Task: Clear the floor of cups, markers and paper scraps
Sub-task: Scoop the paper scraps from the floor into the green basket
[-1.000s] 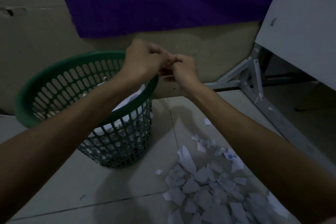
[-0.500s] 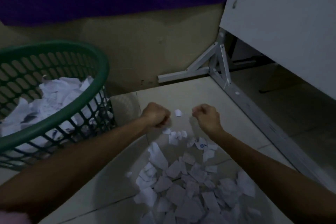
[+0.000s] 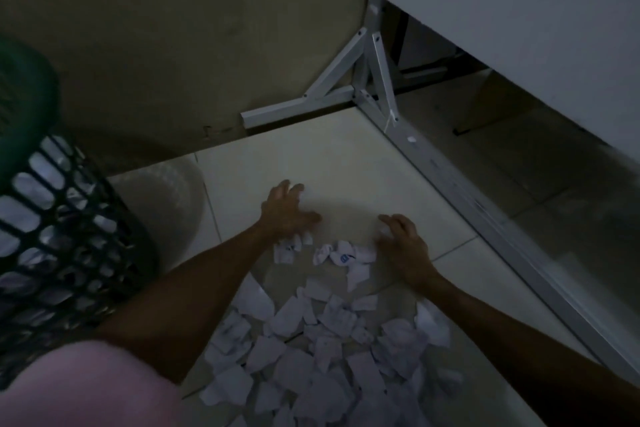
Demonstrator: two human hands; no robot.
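A heap of torn white paper scraps (image 3: 325, 354) lies on the pale tiled floor, spreading toward me. At its far edge my left hand (image 3: 285, 211) rests palm down with fingers spread, touching a few scraps. My right hand (image 3: 401, 241) is opposite it, fingers curled apart, against a crumpled scrap with blue print (image 3: 344, 255). Neither hand holds anything. A green mesh basket (image 3: 52, 246), with paper showing through its wall, stands at the left. No cups or markers are visible.
A white metal frame (image 3: 363, 80) with a long floor rail runs along the right, under a white board (image 3: 519, 28). A beige wall stands behind. A pink sleeve or knee (image 3: 90, 388) fills the lower left corner. The light is dim.
My hands left the basket rim, came down as fists over the floor, and now lie opened and spread at the far edge of the scrap heap. The view tilted downward.
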